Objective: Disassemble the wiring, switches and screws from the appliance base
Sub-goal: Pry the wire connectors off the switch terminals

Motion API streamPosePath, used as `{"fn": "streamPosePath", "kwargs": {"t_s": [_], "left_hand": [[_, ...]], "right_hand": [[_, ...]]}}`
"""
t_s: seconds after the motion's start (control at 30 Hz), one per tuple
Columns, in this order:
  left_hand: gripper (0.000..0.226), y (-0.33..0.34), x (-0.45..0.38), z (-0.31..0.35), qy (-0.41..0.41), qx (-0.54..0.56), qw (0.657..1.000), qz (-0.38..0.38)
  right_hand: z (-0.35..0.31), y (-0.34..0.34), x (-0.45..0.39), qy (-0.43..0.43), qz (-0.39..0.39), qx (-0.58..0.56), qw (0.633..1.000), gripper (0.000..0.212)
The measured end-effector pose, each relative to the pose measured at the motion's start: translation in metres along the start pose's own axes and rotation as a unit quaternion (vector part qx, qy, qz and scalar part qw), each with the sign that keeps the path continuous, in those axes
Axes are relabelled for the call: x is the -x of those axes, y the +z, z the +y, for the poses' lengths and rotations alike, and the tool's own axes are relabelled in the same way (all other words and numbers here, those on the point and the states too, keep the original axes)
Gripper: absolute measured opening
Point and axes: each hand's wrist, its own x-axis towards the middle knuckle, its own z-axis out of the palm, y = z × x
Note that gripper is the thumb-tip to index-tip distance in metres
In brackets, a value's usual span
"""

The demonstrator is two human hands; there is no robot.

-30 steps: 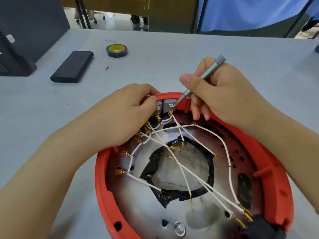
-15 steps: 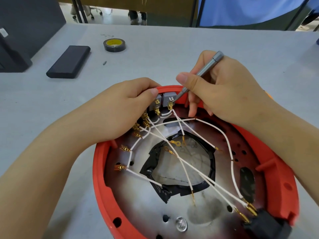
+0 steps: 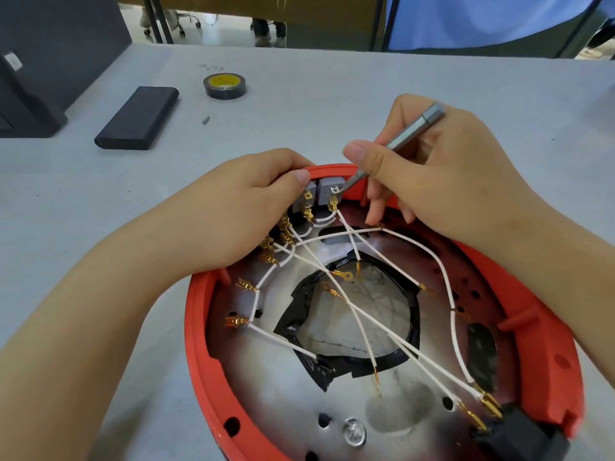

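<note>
A round red appliance base (image 3: 196, 331) lies open side up on the grey table, with a metal floor and a black-taped hole in the middle. White wires (image 3: 366, 317) with brass terminals cross inside it. Two grey switches (image 3: 327, 191) sit at the far rim. My left hand (image 3: 239, 214) rests on the rim, its fingers curled round the left switch. My right hand (image 3: 432, 174) grips a slim grey screwdriver (image 3: 409, 131) like a pen. The tool's tip touches the terminal on top of the right switch.
A roll of black tape (image 3: 225, 85) with a yellow core, a flat black case (image 3: 138, 118) and a small loose bit (image 3: 205, 120) lie on the table at the back left. A dark box (image 3: 30, 104) stands at the far left. A black plug block (image 3: 519, 434) sits in the base's near right.
The view has shifted a little, so the base sits lower in frame. Both hands stay at the switches, with the screwdriver tip at the same terminal.
</note>
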Motion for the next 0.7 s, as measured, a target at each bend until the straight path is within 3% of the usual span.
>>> {"fn": "streamPosePath", "kwargs": {"t_s": [0.7], "left_hand": [[0.023, -0.001, -0.003, -0.002, 0.035, -0.026, 0.999, -0.009]], "right_hand": [[0.002, -0.006, -0.018, 0.075, -0.065, 0.010, 0.995, 0.044]]}}
